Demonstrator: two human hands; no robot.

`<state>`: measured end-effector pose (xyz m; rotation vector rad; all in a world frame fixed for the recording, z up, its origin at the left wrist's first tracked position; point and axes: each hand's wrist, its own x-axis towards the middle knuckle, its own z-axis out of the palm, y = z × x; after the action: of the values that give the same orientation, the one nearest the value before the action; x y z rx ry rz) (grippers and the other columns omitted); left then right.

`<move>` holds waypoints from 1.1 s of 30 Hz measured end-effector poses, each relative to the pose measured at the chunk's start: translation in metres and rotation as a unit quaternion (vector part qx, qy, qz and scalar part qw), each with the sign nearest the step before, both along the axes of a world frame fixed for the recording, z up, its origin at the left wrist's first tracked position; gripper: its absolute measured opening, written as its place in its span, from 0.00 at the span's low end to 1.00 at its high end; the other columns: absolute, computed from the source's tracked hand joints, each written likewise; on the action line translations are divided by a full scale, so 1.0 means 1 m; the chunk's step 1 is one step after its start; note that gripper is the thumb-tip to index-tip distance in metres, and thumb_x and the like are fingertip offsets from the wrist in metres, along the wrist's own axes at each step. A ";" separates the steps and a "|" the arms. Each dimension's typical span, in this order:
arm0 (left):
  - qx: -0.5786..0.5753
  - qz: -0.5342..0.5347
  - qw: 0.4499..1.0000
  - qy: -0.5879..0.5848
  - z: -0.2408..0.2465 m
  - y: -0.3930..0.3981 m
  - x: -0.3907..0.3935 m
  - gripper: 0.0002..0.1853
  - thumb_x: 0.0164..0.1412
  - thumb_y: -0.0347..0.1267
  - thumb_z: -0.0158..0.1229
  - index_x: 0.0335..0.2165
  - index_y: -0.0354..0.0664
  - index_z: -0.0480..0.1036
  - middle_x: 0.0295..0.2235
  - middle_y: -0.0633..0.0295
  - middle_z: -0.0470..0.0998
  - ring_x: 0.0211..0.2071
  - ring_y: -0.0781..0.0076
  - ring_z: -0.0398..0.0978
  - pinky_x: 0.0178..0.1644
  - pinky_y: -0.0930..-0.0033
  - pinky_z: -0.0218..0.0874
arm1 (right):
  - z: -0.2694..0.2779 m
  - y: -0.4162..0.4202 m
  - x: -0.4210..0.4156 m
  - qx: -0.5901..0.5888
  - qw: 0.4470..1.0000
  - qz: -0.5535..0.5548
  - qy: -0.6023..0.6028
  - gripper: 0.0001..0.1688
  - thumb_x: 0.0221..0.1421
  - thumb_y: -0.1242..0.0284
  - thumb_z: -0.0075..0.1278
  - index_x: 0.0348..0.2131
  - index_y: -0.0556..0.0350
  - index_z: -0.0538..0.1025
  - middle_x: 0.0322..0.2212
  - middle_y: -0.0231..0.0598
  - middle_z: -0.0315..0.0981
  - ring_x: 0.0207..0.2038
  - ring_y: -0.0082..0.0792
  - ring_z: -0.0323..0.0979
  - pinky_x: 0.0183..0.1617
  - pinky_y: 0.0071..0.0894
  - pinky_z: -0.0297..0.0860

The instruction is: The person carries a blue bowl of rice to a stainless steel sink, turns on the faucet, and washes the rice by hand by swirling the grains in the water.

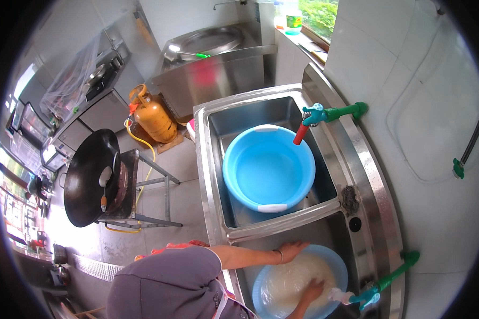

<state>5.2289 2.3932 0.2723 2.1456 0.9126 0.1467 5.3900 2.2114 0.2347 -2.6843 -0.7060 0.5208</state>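
A light-blue plastic basin [341, 261] stands in the nearer sink compartment, holding cloudy whitish water [285, 277] with pale contents too indistinct to name. My left hand [292, 252], a bracelet at its wrist, holds the upper rim of this basin. Inside it, my right hand [313, 290] reaches into the water, and its fingertips are partly hidden. Close by that hand is the pale spout end of a teal tap [365, 298] on a green pipe. A brighter blue basin with white handles [269, 169] sits in the other compartment and contains clear water.
Over the second basin reaches another teal tap with a red nozzle [301, 133]. A steel-wool scourer [350, 200] lies on the sink ledge. Behind me are a black wok [90, 183] with a ladle on a metal stand, an orange gas cylinder [155, 119] and a yellow hose [148, 145].
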 end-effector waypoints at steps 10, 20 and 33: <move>0.022 0.005 1.000 0.006 -0.013 -0.003 0.001 0.32 0.48 0.20 0.42 0.54 0.46 0.51 0.46 0.47 0.64 0.43 0.50 0.67 0.44 0.59 0.62 | -0.032 -0.071 -0.082 0.148 0.959 -0.040 0.239 0.33 0.53 0.63 0.44 0.48 0.77 0.60 0.48 0.61 0.59 0.50 0.49 0.59 0.55 0.36 0.53; 0.073 0.004 0.997 0.012 -0.010 -0.003 0.003 0.31 0.49 0.20 0.41 0.54 0.45 0.51 0.45 0.48 0.64 0.41 0.49 0.68 0.42 0.57 0.63 | -0.058 0.016 -0.128 -0.026 0.977 0.211 0.019 0.36 0.42 0.68 0.51 0.48 0.73 0.60 0.48 0.61 0.58 0.53 0.54 0.54 0.56 0.46 0.51; 0.025 0.002 1.000 0.004 -0.004 -0.003 0.005 0.29 0.51 0.22 0.40 0.54 0.47 0.53 0.48 0.50 0.62 0.47 0.50 0.63 0.50 0.58 0.57 | -0.024 0.020 0.034 -0.036 0.980 0.194 -0.021 0.31 0.43 0.62 0.52 0.46 0.60 0.67 0.45 0.51 0.65 0.47 0.50 0.62 0.50 0.46 0.59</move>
<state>5.2344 2.3903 0.2688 2.1909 0.9272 0.1652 5.4241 2.2310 0.2108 -2.6348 -1.2593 0.5921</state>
